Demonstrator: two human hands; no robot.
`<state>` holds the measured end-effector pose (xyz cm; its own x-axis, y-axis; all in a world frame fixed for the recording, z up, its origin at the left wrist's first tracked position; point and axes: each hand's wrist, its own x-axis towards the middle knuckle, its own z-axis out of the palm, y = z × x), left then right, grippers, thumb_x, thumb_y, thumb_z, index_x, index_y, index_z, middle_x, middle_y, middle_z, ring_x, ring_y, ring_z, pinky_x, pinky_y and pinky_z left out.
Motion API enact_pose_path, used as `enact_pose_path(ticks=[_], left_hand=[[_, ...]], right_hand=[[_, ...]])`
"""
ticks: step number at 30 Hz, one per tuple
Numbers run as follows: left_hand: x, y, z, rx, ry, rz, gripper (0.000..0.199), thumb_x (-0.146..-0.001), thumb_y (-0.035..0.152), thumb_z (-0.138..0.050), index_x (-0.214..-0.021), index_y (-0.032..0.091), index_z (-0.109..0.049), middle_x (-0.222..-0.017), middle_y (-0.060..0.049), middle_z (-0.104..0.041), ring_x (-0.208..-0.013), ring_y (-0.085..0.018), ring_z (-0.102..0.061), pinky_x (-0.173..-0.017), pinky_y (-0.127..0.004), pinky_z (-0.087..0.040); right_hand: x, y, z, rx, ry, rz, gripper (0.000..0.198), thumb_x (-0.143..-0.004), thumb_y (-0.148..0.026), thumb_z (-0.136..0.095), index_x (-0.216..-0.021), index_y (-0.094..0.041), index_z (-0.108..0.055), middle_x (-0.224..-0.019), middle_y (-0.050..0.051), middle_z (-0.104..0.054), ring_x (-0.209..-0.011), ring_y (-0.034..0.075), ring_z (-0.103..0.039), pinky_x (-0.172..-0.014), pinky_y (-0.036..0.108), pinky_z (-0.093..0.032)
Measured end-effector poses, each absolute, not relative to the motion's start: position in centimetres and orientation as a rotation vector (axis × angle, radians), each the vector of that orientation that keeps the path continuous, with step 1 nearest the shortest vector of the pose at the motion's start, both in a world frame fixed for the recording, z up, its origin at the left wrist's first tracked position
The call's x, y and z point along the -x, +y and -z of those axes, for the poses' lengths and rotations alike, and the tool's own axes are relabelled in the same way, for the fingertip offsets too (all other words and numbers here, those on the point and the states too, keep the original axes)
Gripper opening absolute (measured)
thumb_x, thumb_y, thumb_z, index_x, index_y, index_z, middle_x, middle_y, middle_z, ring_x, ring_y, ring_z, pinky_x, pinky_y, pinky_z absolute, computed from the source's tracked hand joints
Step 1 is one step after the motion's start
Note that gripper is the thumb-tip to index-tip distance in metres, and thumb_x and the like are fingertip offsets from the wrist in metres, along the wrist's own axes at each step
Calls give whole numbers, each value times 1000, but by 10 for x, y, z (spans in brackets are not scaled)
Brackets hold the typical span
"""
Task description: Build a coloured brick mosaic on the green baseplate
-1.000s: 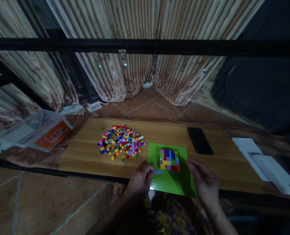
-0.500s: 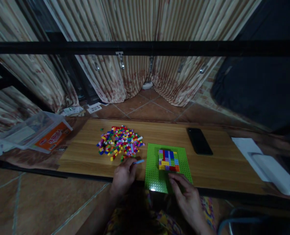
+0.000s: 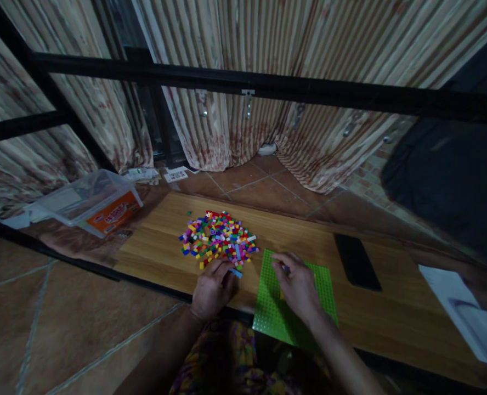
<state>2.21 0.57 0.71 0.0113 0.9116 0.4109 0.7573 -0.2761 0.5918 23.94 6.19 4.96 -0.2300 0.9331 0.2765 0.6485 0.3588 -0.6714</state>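
Note:
My left hand (image 3: 213, 288) is closed at the front edge of the wooden board, with a light blue brick (image 3: 236, 272) sticking out from between thumb and fingers. Just beyond it lies a loose pile of small coloured bricks (image 3: 222, 236). My right hand (image 3: 296, 282) hovers over the green baseplate (image 3: 266, 312), thumb and fingertips drawn together. Whether anything small sits between them I cannot make out. The block of joined bricks (image 3: 282, 295) on the baseplate is mostly hidden beneath this hand; only bits of yellow and purple show.
To the right of the baseplate lies a black phone (image 3: 357, 261). A white object (image 3: 453, 296) is at the far right. A clear plastic box (image 3: 99, 203) with an orange label stands left of the wooden board (image 3: 153, 247). A dark rail (image 3: 227, 79) crosses before the curtains.
My right hand has moved up and forward from the baseplate's near edge to over the joined bricks. My left hand still holds the light blue brick. The whole view has turned and tilted.

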Motion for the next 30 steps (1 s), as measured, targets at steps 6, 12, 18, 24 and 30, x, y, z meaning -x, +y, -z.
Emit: enact_pose_path(ticks=[6,12,18,24,30], left_hand=[[-22,3,-11,-2007,1713,-1127,28,-84,12,-50,-107,21,-62,-111,-7,-64,-104,-19,-62,-92,-33,-53],[-23,3,-10,-1959,1725,-1113,30,-82,10,-49,-106,21,-63,-111,-8,-64,-103,-19,-62,-91,-32,-53],[-23,2,-10,-1966,1738,-1097,29,-82,11,-49,-105,20,-63,-109,-8,-64,-100,-20,-63,-89,-31,-54],[-23,3,-7,-1977,1740,-1075,28,-82,12,-49,-105,20,-63,-113,-8,-64,-102,-20,-63,-89,-31,-53],[-23,3,-3,-1960,1765,-1072,27,-82,11,-50,-104,20,-63,-111,-8,-64,-100,-20,-63,-88,-32,-54]], right_hand=[[-208,130,-34,1387,-2174,-491,30,-86,-15,-47,-102,-23,-70,-100,6,-68,-94,20,-62,-88,33,-46],[-199,153,-21,1357,-2289,-521,30,-82,-9,-51,-96,-24,-73,-96,5,-66,-92,18,-61,-86,29,-45],[-205,149,-20,1331,-2333,-594,32,-79,-4,-49,-83,-23,-74,-94,3,-65,-86,15,-63,-81,27,-46],[-191,159,-23,1391,-2237,-632,30,-83,-9,-49,-95,-23,-72,-98,5,-67,-89,17,-63,-83,30,-47],[-176,166,-25,1370,-2177,-703,18,-73,-12,-64,-85,-23,-73,-92,3,-67,-83,17,-63,-81,29,-46]])
